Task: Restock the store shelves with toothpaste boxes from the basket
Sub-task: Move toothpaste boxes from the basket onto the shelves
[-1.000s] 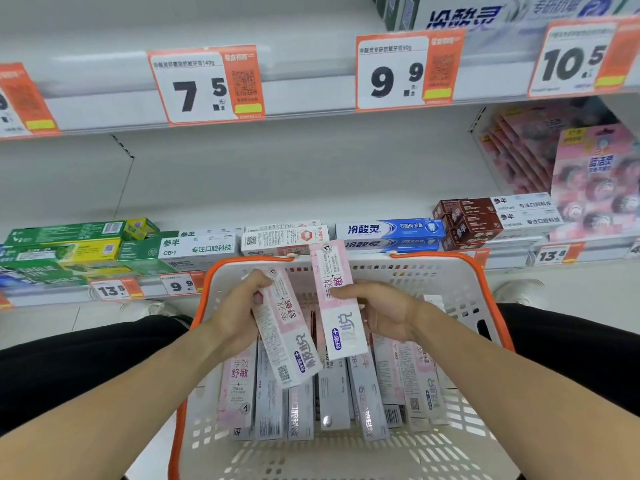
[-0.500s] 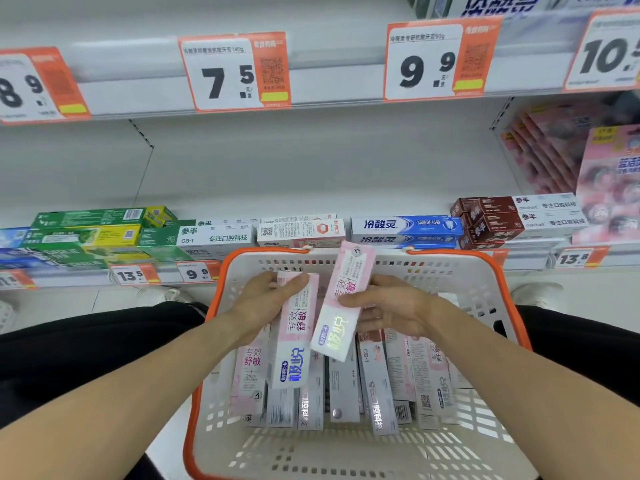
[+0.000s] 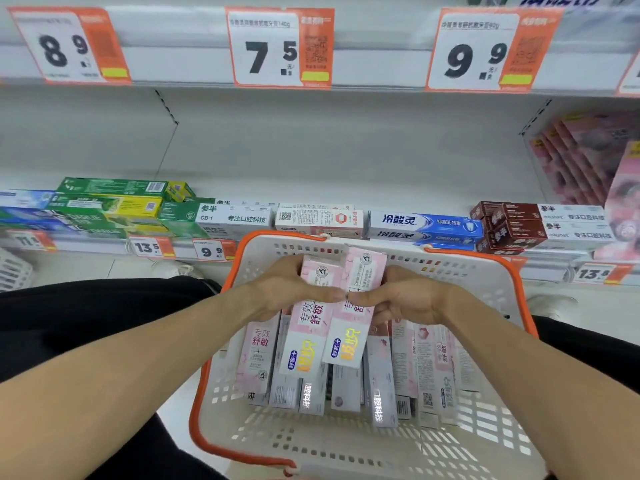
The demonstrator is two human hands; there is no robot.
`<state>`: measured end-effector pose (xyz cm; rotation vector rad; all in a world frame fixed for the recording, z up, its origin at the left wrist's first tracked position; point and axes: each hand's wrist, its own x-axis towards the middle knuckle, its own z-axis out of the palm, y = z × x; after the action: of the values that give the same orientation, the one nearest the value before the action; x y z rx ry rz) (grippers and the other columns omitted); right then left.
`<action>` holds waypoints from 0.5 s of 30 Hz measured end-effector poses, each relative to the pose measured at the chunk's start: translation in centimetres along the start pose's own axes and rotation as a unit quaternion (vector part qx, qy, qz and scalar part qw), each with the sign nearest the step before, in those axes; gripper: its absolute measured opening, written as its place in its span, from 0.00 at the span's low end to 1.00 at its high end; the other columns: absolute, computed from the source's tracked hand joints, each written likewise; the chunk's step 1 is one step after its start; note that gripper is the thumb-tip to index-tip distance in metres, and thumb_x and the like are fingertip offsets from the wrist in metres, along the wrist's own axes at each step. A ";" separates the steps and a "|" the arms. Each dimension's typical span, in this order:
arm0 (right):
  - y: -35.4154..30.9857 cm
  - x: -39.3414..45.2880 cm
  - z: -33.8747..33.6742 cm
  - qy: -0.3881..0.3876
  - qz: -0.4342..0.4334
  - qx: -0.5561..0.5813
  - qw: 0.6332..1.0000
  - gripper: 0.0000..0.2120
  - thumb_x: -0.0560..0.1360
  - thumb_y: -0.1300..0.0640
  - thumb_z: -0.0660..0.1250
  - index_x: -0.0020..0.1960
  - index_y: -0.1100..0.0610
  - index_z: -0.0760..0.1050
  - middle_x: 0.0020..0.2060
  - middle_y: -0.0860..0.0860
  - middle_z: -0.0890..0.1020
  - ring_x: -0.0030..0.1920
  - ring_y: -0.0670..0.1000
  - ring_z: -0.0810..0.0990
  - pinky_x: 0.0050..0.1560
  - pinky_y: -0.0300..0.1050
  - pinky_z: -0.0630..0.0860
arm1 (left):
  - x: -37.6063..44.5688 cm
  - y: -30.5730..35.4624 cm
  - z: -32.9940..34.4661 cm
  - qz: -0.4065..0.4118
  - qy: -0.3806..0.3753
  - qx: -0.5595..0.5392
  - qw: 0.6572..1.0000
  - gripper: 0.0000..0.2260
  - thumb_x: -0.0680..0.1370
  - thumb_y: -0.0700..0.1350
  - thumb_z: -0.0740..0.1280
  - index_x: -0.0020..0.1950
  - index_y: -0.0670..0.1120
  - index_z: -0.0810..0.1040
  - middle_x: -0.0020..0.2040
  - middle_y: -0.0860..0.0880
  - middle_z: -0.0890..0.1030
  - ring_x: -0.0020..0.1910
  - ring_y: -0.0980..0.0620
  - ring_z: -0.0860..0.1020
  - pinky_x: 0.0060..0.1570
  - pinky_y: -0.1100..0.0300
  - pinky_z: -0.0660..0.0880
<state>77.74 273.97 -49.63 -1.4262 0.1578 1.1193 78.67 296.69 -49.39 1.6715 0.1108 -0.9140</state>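
A white basket with an orange rim (image 3: 346,441) sits before me, with several pink and white toothpaste boxes (image 3: 381,379) lying in a row inside. My left hand (image 3: 284,289) grips one pink toothpaste box (image 3: 306,327) above the basket. Beside it, my right hand (image 3: 405,299) grips a second pink box (image 3: 349,337). The two boxes are side by side and touching, upright and slightly tilted, and my thumbs nearly meet across them.
The lower shelf (image 3: 104,245) behind the basket holds green, white, blue (image 3: 426,225) and brown (image 3: 509,226) toothpaste boxes. The middle shelf bay has a bare white back wall (image 3: 329,150). Price tags 8.9, 7.5 (image 3: 280,48) and 9.9 hang above. Pink packs (image 3: 595,161) hang at right.
Both hands have brought their boxes together, from apart and angled to side by side and touching. The view has shifted left and closer to the shelf.
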 end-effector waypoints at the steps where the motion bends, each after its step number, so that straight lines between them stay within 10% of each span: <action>1: -0.6 -0.1 0.1 0.004 -0.006 -0.014 1.000 0.20 0.75 0.62 0.72 0.66 0.58 0.77 0.58 0.55 0.84 0.59 0.56 0.83 0.64 0.56 0.77 | -0.1 0.3 -0.2 0.003 0.010 -0.002 1.000 0.25 0.66 0.42 0.82 0.62 0.45 0.81 0.56 0.49 0.86 0.57 0.49 0.84 0.62 0.45 0.78; 10: -15.1 -4.4 3.7 0.018 -0.177 -0.104 0.979 0.22 0.63 0.62 0.77 0.55 0.57 0.76 0.48 0.52 0.83 0.46 0.50 0.85 0.42 0.43 0.82 | -9.8 8.9 -5.9 0.113 0.124 0.113 0.979 0.19 0.66 0.38 0.81 0.54 0.42 0.81 0.48 0.47 0.87 0.47 0.46 0.86 0.45 0.52 0.83; 15: -22.4 -7.1 11.5 0.039 -0.343 -0.351 0.871 0.26 0.66 0.56 0.80 0.62 0.46 0.77 0.52 0.54 0.80 0.48 0.48 0.82 0.49 0.39 0.79 | -18.7 13.0 -11.0 0.165 0.182 0.158 0.956 0.17 0.66 0.38 0.81 0.51 0.43 0.80 0.44 0.49 0.87 0.42 0.52 0.86 0.37 0.61 0.80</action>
<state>83.35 285.12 -26.66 -1.9417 -0.7294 0.5185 78.13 309.11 -27.37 2.0683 -0.0708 -0.3781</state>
